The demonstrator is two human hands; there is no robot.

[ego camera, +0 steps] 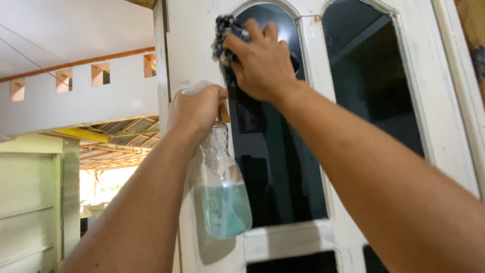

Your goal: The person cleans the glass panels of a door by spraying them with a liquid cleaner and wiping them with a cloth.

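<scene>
My right hand (260, 60) presses a dark blue cloth (226, 30) against the top left of an arched glass pane (283, 167) in a white door (192, 45). My left hand (194, 108) grips the head of a clear spray bottle (222, 192) just below, close to the door frame. The bottle hangs downward and holds pale blue-green liquid in its lower part. Most of the cloth is hidden under my right hand.
A second arched pane (374, 86) sits to the right in the same door. To the left, beyond the door's edge, a white wall with small square openings (81, 76) and a slatted roof (121, 141) show, with a pale green wall (30, 202) below.
</scene>
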